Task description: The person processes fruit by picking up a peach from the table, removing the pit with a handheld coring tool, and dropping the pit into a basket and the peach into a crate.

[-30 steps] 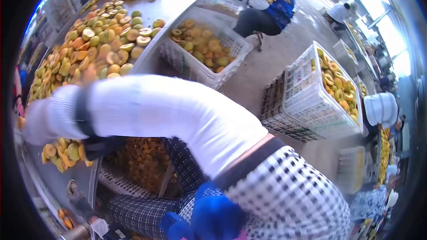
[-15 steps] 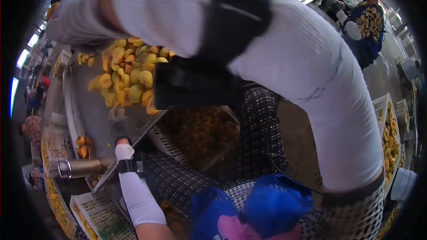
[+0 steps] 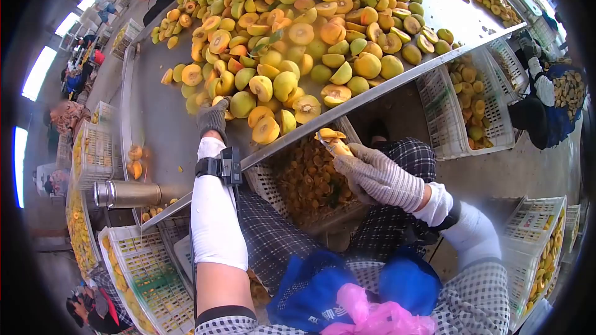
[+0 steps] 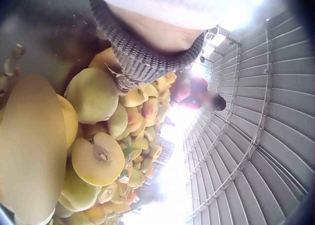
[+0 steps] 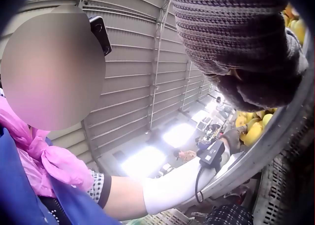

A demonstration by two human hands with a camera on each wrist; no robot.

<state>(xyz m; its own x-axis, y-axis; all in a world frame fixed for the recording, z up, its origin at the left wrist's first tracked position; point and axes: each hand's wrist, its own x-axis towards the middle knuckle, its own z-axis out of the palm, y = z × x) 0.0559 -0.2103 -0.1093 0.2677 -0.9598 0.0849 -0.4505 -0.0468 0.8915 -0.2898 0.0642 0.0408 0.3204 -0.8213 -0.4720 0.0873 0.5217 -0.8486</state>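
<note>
In the head view, halved and whole yellow-green peaches lie heaped on a metal table. My gloved left hand reaches to the near edge of the heap, its fingers partly hidden among the fruit. The left wrist view shows the knitted glove cuff close beside a greenish peach and a cut peach half. My gloved right hand, just off the table's front edge, grips a small pale-handled tool with a thin metal edge. Yellow fruit flesh shows at the tool's tip.
A crate of fruit pieces stands between the knees, below the metal rim. White crates stand at right, others at lower left. A steel flask lies at the table's left edge. Other people are around.
My right arm, earlier stretched across the table to the left, has drawn back over my lap. My left hand has moved forward from the bare metal to the heap. The head view has swung.
</note>
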